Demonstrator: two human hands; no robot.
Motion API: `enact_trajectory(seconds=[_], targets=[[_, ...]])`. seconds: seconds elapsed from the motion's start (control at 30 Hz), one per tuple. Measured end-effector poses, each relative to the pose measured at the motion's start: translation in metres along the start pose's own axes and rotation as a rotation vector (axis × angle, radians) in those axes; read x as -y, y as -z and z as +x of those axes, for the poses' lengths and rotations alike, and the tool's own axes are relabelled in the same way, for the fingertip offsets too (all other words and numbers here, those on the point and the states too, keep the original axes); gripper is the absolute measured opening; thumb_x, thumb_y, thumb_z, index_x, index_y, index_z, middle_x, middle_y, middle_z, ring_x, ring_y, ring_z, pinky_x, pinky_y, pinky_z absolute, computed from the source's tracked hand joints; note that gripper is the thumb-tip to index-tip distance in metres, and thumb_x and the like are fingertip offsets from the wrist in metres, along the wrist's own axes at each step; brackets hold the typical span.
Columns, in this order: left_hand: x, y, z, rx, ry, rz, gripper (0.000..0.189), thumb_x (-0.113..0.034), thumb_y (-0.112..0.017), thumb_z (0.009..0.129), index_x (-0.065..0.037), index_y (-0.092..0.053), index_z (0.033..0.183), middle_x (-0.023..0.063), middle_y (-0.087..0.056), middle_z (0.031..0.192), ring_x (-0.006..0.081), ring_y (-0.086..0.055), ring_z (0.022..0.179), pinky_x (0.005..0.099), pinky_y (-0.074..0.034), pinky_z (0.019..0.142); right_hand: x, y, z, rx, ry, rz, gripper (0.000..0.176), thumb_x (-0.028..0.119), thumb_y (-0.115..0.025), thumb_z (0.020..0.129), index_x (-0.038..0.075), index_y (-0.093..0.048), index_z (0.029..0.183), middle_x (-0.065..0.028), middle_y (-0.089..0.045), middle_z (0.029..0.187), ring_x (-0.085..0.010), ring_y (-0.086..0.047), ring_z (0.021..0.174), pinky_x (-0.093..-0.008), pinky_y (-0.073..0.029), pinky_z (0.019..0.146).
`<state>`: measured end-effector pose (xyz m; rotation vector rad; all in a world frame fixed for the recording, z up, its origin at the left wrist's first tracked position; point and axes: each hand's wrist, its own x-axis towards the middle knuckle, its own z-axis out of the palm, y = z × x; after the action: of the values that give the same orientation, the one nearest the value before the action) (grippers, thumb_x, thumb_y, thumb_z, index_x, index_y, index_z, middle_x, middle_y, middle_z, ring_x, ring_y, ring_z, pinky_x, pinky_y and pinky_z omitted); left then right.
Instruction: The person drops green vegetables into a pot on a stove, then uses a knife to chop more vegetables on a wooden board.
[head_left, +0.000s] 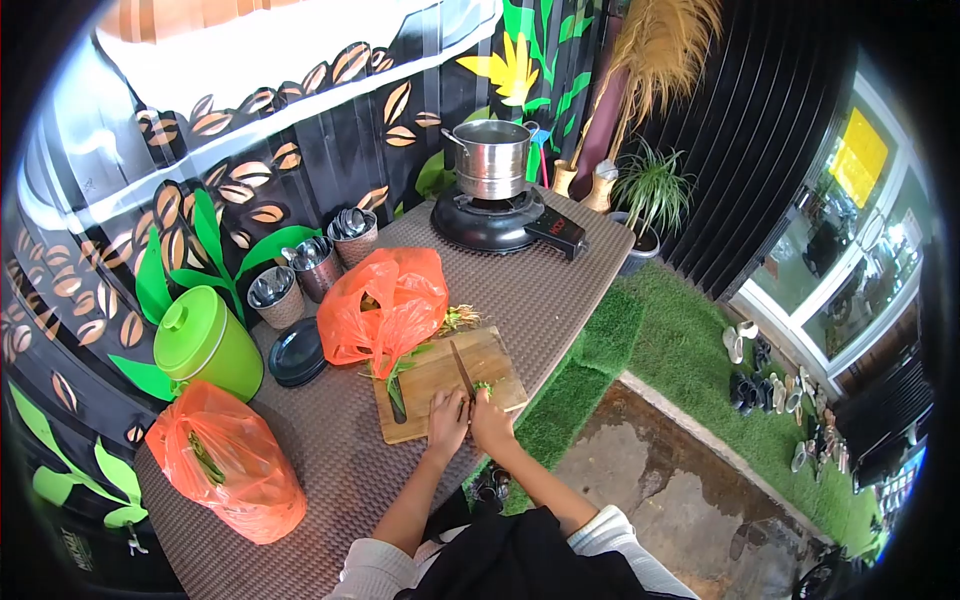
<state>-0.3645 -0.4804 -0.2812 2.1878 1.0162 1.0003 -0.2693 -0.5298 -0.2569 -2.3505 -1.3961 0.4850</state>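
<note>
A wooden cutting board (425, 375) lies near the table's front edge. My right hand (491, 424) is closed round the handle of a knife (463, 368), whose blade points away from me across the board. Beside it, my left hand (449, 418) rests over the board's near side with its fingers curled; what they hold, if anything, is hidden. Small cut green pieces (484, 386) lie just right of the blade. An orange plastic bag (395, 300) with green stalks showing sits against the board's far side. Pale root ends (460, 318) stick out beyond the board.
Another orange bag (235, 465) stands at the left, by a green lidded container (207, 345) and dark plates (297, 353). Several cutlery holders (315, 268) line the wall side. A steel pot (492, 160) sits on a black portable stove (485, 222) at the far end.
</note>
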Motion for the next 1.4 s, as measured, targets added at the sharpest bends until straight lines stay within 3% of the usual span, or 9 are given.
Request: enact_trajectory(seconds=[0.33, 0.43, 0.53, 0.6, 0.73, 0.8, 1.03, 1.1, 1.4], targets=[[0.008, -0.004, 0.000, -0.061, 0.072, -0.187, 0.015, -0.009, -0.066, 0.081, -0.006, -0.056, 0.092, 0.0117, -0.060, 0.087, 0.0316, -0.057, 0.090, 0.0415, -0.043, 0.084, 0.004, -0.001, -0.020, -0.006, -0.028, -0.049, 0.027, 0.022, -0.044, 0.095, 0.001, -0.040, 0.110, -0.0270, -0.066, 0.087, -0.0421, -0.066, 0.083, -0.0498, -0.053, 0.075], [0.011, -0.005, 0.001, -0.076, -0.023, 0.004, 0.016, -0.008, -0.067, 0.079, -0.005, -0.055, 0.089, 0.0101, -0.062, 0.085, 0.0301, -0.059, 0.090, 0.0407, -0.046, 0.079, 0.002, 0.003, -0.003, 0.044, -0.026, -0.004, 0.031, 0.023, -0.045, 0.095, 0.000, -0.039, 0.114, -0.0278, -0.066, 0.088, -0.0427, -0.066, 0.084, -0.0499, -0.053, 0.076], [0.016, -0.008, 0.010, -0.118, 0.051, -0.109, 0.019, -0.005, -0.070, 0.075, -0.004, -0.055, 0.087, 0.0097, -0.064, 0.084, 0.0275, -0.062, 0.085, 0.0391, -0.049, 0.074, -0.004, 0.011, 0.004, 0.080, 0.016, 0.039, 0.029, 0.024, -0.045, 0.095, 0.001, -0.038, 0.110, -0.0294, -0.064, 0.087, -0.0459, -0.065, 0.081, -0.0528, -0.052, 0.071], [0.021, -0.010, 0.015, -0.046, 0.328, -0.444, 0.026, -0.002, -0.074, 0.069, -0.003, -0.056, 0.088, 0.0101, -0.066, 0.084, 0.0247, -0.064, 0.080, 0.0370, -0.050, 0.073, -0.007, 0.010, -0.003, 0.075, 0.044, 0.008, 0.028, 0.024, -0.044, 0.095, 0.001, -0.038, 0.109, -0.0282, -0.065, 0.083, -0.0456, -0.065, 0.079, -0.0532, -0.052, 0.070], [0.036, -0.014, 0.026, -0.021, 0.418, -0.393, 0.030, 0.001, -0.076, 0.064, -0.003, -0.057, 0.088, 0.0098, -0.065, 0.080, 0.0230, -0.065, 0.078, 0.0357, -0.051, 0.073, 0.001, -0.002, -0.016, 0.016, 0.006, -0.046, 0.028, 0.024, -0.044, 0.095, 0.001, -0.038, 0.109, -0.0268, -0.065, 0.081, -0.0447, -0.065, 0.079, -0.0533, -0.052, 0.069], [0.041, -0.019, 0.024, -0.092, 0.244, -0.236, 0.029, -0.001, -0.078, 0.061, -0.002, -0.059, 0.083, 0.0106, -0.065, 0.079, 0.0250, -0.064, 0.076, 0.0355, -0.050, 0.072, 0.004, -0.005, -0.007, 0.005, -0.022, -0.051, 0.026, 0.019, -0.047, 0.093, 0.001, -0.040, 0.110, -0.0262, -0.066, 0.084, -0.0417, -0.067, 0.081, -0.0494, -0.054, 0.070], [0.032, -0.009, 0.007, -0.119, 0.137, -0.171, 0.016, -0.006, -0.078, 0.068, -0.001, -0.067, 0.078, 0.0107, -0.064, 0.081, 0.0236, -0.060, 0.073, 0.0335, -0.047, 0.062, 0.002, 0.004, 0.000, 0.057, 0.062, -0.035, 0.026, 0.021, -0.047, 0.093, 0.001, -0.040, 0.109, -0.0244, -0.066, 0.081, -0.0393, -0.068, 0.078, -0.0475, -0.055, 0.066], [0.025, -0.007, 0.005, -0.145, 0.114, -0.205, 0.011, -0.007, -0.075, 0.071, -0.002, -0.068, 0.077, 0.0110, -0.062, 0.078, 0.0297, -0.058, 0.081, 0.0406, -0.047, 0.073, 0.002, 0.000, -0.015, 0.021, 0.016, -0.030, 0.025, 0.024, -0.043, 0.096, 0.002, -0.039, 0.109, -0.0268, -0.065, 0.082, -0.0448, -0.065, 0.079, -0.0528, -0.052, 0.069], [0.023, -0.003, -0.001, -0.135, 0.103, -0.105, 0.010, -0.010, -0.073, 0.074, -0.003, -0.071, 0.081, 0.0118, -0.062, 0.084, 0.0310, -0.056, 0.087, 0.0384, -0.047, 0.078, 0.000, 0.000, 0.004, 0.061, 0.033, 0.025, 0.030, 0.024, -0.044, 0.095, 0.001, -0.039, 0.114, -0.0279, -0.065, 0.086, -0.0435, -0.066, 0.081, -0.0530, -0.053, 0.070]])
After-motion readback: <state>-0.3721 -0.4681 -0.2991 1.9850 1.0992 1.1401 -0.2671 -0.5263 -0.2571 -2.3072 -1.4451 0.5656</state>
